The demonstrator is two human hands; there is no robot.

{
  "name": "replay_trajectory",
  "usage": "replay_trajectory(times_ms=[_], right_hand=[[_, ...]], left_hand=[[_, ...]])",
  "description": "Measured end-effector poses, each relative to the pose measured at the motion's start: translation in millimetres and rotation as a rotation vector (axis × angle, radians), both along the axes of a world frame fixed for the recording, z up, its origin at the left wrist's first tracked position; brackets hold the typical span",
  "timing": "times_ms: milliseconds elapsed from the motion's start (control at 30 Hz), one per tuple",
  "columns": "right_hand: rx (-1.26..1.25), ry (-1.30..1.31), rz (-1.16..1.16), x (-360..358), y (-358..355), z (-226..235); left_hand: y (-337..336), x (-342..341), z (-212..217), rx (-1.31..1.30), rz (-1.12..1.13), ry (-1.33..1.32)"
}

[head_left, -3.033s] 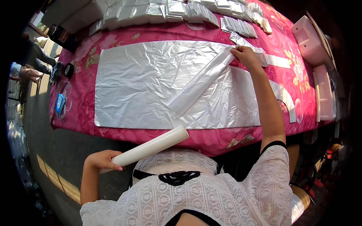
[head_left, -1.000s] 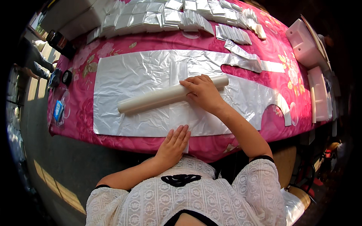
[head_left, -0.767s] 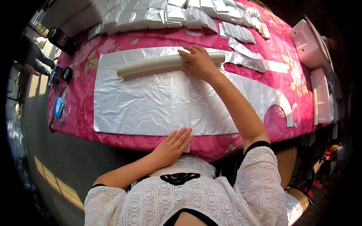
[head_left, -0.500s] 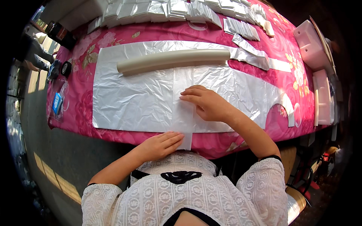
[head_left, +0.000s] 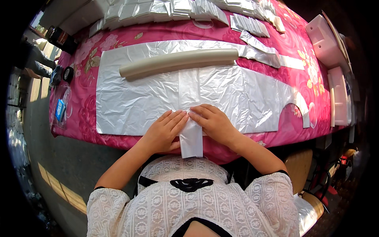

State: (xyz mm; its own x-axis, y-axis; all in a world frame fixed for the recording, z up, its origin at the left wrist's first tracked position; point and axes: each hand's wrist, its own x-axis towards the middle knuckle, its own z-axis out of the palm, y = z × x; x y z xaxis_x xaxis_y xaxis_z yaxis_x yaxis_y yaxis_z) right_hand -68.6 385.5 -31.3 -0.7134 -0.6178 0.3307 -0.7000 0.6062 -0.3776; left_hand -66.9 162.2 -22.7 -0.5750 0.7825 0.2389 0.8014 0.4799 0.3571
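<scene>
— Where's the strip?

— Under my palms: the folded plastic strip [head_left: 191, 138] lies on the silver sheet [head_left: 134, 102], its end hanging off the table edge [head_left: 118, 139] toward me. My left hand [head_left: 164, 132] and right hand [head_left: 213, 123] lie flat and open on it, clamping nothing.

— How will it handle?

— Light, limp and slippery, I'd judge. Best pinched at the hanging end below my wrists. The cream roll [head_left: 179, 62] lies well beyond my fingertips.
</scene>
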Motion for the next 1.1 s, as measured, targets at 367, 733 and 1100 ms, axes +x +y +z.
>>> replay_trajectory(times_ms=[367, 733, 1100], right_hand=[[-0.324, -0.593, -0.390, -29.9, -2.9, 15.6], [-0.256, -1.096, -0.533, -60.9, -3.4, 23.2], [0.069, 0.043, -0.015, -58.6, 9.7, -5.3]], left_hand=[[11.9, -25.0, 8.0, 0.445, 0.480, -0.660], [37.0, -7.3, -14.9, -0.105, 0.276, -0.085], [32.6, -31.5, -2.8, 0.110, 0.297, -0.106]])
